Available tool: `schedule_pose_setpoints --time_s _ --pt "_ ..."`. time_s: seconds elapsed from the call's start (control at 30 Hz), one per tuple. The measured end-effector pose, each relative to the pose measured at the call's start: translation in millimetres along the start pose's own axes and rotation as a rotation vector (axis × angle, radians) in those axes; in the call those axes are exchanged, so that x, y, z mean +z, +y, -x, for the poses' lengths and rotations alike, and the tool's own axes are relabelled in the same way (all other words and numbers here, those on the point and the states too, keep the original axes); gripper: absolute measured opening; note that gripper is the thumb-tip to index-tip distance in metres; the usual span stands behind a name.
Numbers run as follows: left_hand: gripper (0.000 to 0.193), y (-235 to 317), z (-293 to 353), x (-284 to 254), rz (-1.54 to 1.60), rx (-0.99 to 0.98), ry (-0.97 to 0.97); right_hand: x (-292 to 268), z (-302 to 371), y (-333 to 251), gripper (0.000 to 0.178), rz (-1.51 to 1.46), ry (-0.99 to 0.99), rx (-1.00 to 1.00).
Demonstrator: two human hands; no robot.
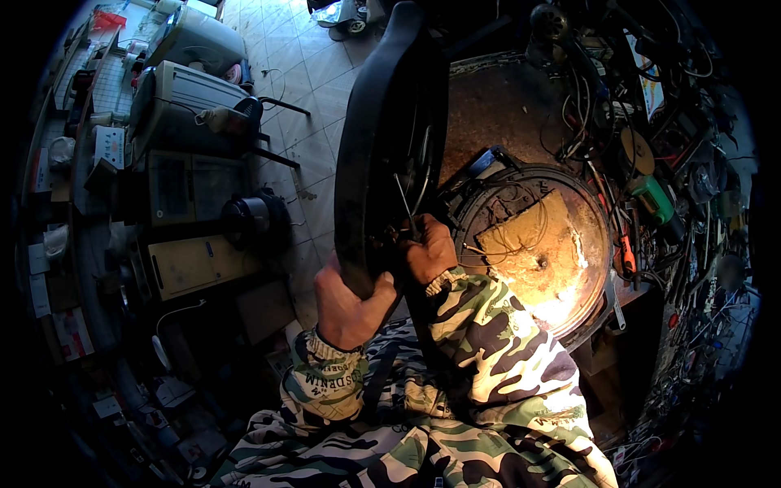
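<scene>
My left hand (351,305) grips the lower end of a long black curved housing (358,154), its thumb over the near rim. The housing stands up on edge in front of my body, and its open, dark inside faces right. At that inside, low down, my right hand (431,250) is closed with its fingers bent. A thin metal rod (403,197) rises from beside these fingertips into the housing; what the fingers pinch is hidden in shadow. Thin wires (423,175) show further up within the housing.
At right a round metal pan (598,220) holds a brown scorched board (533,236) under a bright light. A red-handled tool (627,254), a green tool (655,203) and tangled cables lie beyond it. A black stool (264,122) and a dark pot (246,218) stand at left.
</scene>
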State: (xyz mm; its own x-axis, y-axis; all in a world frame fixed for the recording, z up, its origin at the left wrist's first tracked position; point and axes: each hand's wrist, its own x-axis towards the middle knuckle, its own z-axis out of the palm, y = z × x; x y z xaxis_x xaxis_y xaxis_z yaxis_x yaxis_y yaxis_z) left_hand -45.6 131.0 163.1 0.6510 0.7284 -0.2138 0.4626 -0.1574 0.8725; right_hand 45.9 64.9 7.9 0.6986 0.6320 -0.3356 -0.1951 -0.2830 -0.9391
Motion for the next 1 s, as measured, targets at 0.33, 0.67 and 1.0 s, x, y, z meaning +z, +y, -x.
schedule_pose_setpoints --time_s 0.33,0.67,1.0 --pt "0.036 -3.6 -0.1 1.0 0.007 -0.013 0.015 -5.7 -0.7 -15.8 0.035 -0.036 -0.059 0.130" --pt "0.037 -3.7 -0.2 -0.4 -0.006 -0.007 0.000 -2.6 8.9 -27.6 0.032 0.131 0.115 0.004" --pt "0.036 -1.2 1.8 2.4 0.023 0.009 0.013 -6.8 3.6 -23.6 0.028 0.119 0.014 -0.023"
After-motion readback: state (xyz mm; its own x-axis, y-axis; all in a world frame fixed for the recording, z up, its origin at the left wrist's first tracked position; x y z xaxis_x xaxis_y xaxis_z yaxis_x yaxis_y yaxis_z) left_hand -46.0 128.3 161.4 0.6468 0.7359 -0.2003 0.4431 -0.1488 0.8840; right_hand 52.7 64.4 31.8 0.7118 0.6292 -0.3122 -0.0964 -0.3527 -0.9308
